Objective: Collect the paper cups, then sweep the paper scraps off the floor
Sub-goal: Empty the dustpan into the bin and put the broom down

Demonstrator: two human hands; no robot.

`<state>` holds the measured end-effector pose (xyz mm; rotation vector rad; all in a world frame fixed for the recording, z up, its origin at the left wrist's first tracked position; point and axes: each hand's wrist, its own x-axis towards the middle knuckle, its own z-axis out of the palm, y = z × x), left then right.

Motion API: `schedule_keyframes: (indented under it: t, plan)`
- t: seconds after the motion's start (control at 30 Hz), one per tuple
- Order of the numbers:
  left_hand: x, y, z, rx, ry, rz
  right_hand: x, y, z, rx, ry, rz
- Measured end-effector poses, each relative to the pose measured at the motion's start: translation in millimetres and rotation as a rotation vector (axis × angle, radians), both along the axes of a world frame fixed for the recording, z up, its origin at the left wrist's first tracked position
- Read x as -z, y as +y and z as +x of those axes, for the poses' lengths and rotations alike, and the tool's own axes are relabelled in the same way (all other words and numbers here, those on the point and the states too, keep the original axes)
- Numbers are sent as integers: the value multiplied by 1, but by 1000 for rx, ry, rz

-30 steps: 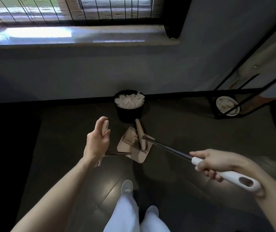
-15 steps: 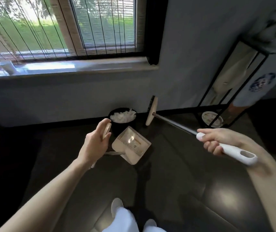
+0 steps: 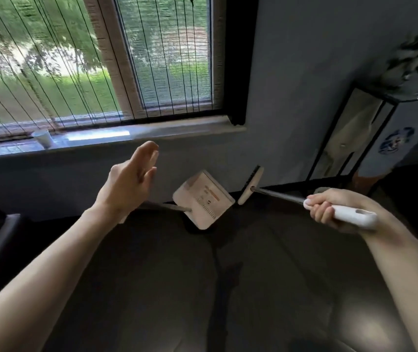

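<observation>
Dark floor (image 3: 152, 288) lies open below the windowsill (image 3: 152, 130), where a paper cup (image 3: 42, 138) stands toward its left, while beneath its right end the right hand (image 3: 330, 209) clenches the broom (image 3: 250, 185) by its white handle and the left hand (image 3: 129, 179), fingers straight, seems to carry the dustpan (image 3: 203, 199), though I cannot tell its grip.

a white paper cup (image 3: 42, 138) is standing upright on the windowsill (image 3: 152, 130). the beige dustpan (image 3: 203, 199) is hanging tilted, its rod running under my left hand (image 3: 126, 181). my right hand (image 3: 330, 207) is gripping the broom (image 3: 250, 186) by its white handle, brush head raised just beside the dustpan.
</observation>
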<state>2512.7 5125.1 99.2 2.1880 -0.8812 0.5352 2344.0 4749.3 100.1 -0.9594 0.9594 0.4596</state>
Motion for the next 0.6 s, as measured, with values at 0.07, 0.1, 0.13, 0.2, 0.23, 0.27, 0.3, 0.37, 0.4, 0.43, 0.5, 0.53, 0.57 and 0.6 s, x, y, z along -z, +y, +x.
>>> schedule_keyframes:
  t: [0.07, 0.1, 0.13, 0.2, 0.23, 0.27, 0.3, 0.37, 0.4, 0.43, 0.5, 0.53, 0.57, 0.6]
  plan:
    - [-5, 1, 5, 93, -122, 95, 5, 8, 0, 34, 12, 43]
    - [-3, 0, 7, 140, -163, 166, 8, 12, -1, 49, 22, 78]
    - [1, 0, 9, 179, -205, 258, 12, 18, -3, 62, 33, 110]
    - [18, -2, 15, 251, -300, 472, 20, 31, -6, 89, 46, 145]
    - [31, -2, 19, 284, -341, 562, 24, 39, -8, 97, 44, 144]
    - [46, -2, 24, 330, -374, 659, 29, 47, -8, 105, 39, 137]
    - [61, -3, 27, 372, -373, 792, 34, 55, -9, 115, 34, 134]
    - [90, -5, 37, 376, -271, 1024, 45, 68, -10, 143, 29, 145]
    - [101, -5, 40, 357, -176, 1065, 49, 72, -10, 154, 32, 150]
    - [108, -6, 42, 359, -103, 1062, 52, 76, -10, 160, 39, 151]
    - [118, -10, 45, 409, -64, 1049, 58, 80, -11, 155, 53, 132]
    - [121, -13, 46, 445, -58, 1084, 61, 81, -11, 149, 56, 114]
    - [124, -15, 46, 486, -51, 1123, 64, 82, -11, 144, 58, 102]
    - [126, -19, 47, 526, -55, 1156, 67, 83, -11, 140, 63, 100]
